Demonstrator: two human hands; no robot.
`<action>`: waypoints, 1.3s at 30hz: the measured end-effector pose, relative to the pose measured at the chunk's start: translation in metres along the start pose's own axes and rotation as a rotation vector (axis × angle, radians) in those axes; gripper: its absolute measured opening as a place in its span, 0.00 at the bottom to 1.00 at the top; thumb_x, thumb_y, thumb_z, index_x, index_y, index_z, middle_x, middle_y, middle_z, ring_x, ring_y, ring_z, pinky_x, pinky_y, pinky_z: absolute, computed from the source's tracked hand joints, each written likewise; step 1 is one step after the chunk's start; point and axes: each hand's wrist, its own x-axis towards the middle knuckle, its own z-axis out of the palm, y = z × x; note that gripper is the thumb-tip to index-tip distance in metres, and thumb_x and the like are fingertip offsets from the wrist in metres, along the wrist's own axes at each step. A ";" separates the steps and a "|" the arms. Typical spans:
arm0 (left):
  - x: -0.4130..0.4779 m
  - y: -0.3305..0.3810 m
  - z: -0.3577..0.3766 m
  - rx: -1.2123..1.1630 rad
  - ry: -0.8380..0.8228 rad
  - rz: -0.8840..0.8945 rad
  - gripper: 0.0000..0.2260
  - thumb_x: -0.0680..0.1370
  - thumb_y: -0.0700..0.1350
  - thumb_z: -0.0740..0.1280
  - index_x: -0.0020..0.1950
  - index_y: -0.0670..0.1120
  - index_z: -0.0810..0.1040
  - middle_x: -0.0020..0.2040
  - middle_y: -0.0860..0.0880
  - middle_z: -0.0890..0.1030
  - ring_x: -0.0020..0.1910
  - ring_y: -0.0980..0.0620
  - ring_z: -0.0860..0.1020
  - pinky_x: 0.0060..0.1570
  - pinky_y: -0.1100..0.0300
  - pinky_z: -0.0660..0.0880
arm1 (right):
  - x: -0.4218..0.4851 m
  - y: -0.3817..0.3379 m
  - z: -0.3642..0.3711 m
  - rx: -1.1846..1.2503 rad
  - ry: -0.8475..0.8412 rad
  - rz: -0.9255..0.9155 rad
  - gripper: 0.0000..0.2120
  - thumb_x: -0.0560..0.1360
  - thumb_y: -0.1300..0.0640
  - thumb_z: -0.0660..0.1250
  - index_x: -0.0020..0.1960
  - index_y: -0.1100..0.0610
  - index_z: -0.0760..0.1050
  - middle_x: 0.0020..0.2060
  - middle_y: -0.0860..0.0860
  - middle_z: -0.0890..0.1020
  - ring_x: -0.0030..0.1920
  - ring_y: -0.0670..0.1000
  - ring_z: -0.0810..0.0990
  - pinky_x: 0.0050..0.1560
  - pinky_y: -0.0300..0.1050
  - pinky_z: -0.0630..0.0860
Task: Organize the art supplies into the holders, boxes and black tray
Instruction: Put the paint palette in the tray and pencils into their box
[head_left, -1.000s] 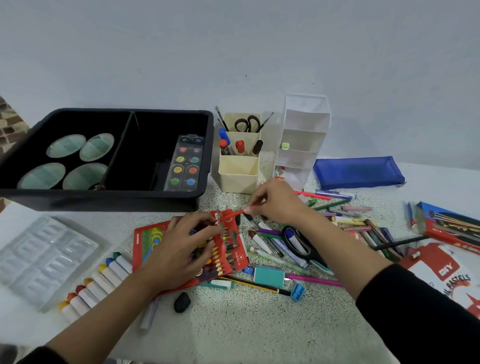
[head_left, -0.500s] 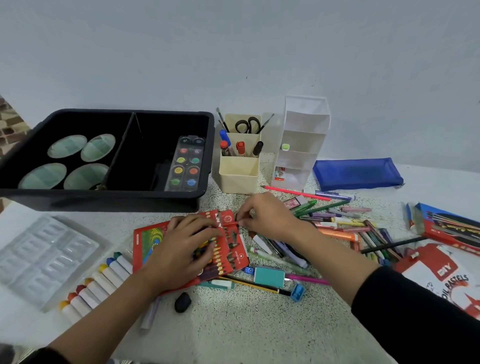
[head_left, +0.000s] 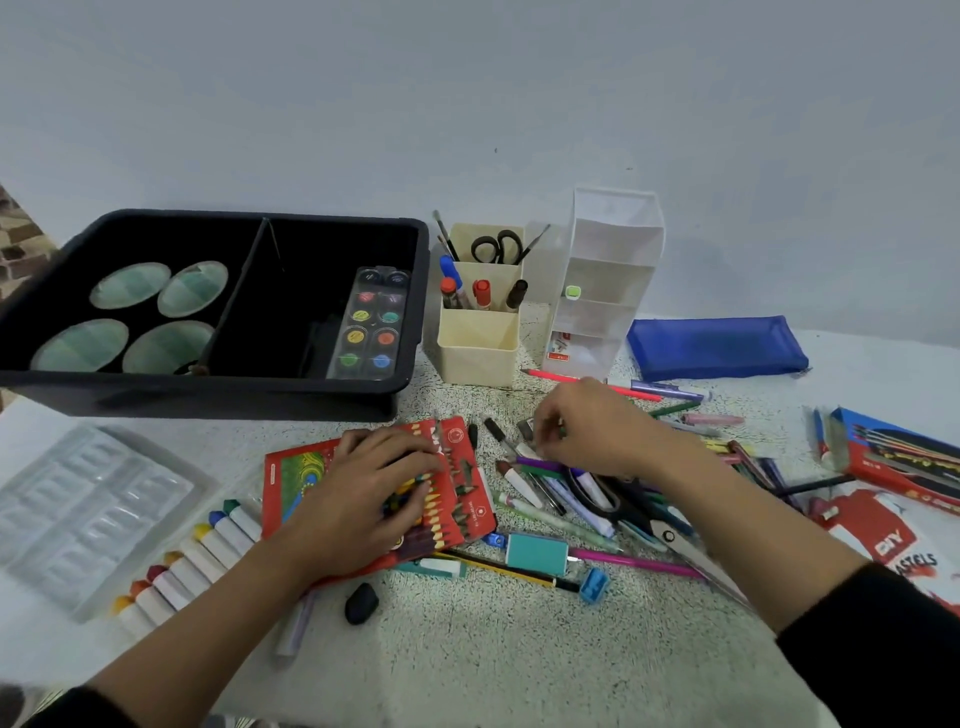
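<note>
Against a plain pale grey wall (head_left: 467, 104), a speckled bench (head_left: 493, 665) carries scattered art supplies. At back left stands a black tray (head_left: 208, 387) split by a divider; its right compartment holds a watercolour set (head_left: 371, 325). Right of the tray stand a cream holder (head_left: 478, 358) with scissors, brushes and markers, a white tiered holder (head_left: 608, 280), and a flat blue pouch (head_left: 717, 348). Just in front of the tray lies an open red pencil box (head_left: 296, 483), with a row of oil pastels (head_left: 192, 556) to its left. The left hand (head_left: 363, 504) rests on the box, fingers bent and lightly spread across the pencils. The right hand (head_left: 597, 431) sits over a loose pile of pens (head_left: 550, 499) beside the box, fingers bunched together; whether they pinch anything cannot be told.
</note>
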 end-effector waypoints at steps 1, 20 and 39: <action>0.001 0.000 0.000 -0.007 -0.006 0.005 0.12 0.81 0.52 0.61 0.63 0.55 0.78 0.63 0.59 0.76 0.65 0.57 0.72 0.62 0.50 0.66 | -0.005 0.000 -0.001 -0.040 -0.069 0.010 0.04 0.73 0.58 0.72 0.40 0.52 0.83 0.38 0.45 0.83 0.42 0.47 0.81 0.47 0.47 0.80; 0.005 0.001 -0.003 0.080 -0.116 0.005 0.18 0.83 0.56 0.55 0.74 0.62 0.70 0.73 0.53 0.68 0.72 0.53 0.65 0.65 0.55 0.59 | -0.010 -0.041 -0.001 0.248 0.316 -0.258 0.05 0.82 0.53 0.62 0.50 0.53 0.71 0.42 0.46 0.77 0.42 0.46 0.75 0.43 0.44 0.73; 0.000 0.005 -0.002 -0.019 0.010 -0.049 0.14 0.82 0.56 0.58 0.66 0.54 0.71 0.71 0.52 0.68 0.66 0.53 0.69 0.62 0.52 0.71 | 0.019 -0.042 0.042 1.364 0.459 0.169 0.04 0.83 0.64 0.60 0.50 0.57 0.67 0.51 0.64 0.81 0.38 0.55 0.84 0.39 0.46 0.80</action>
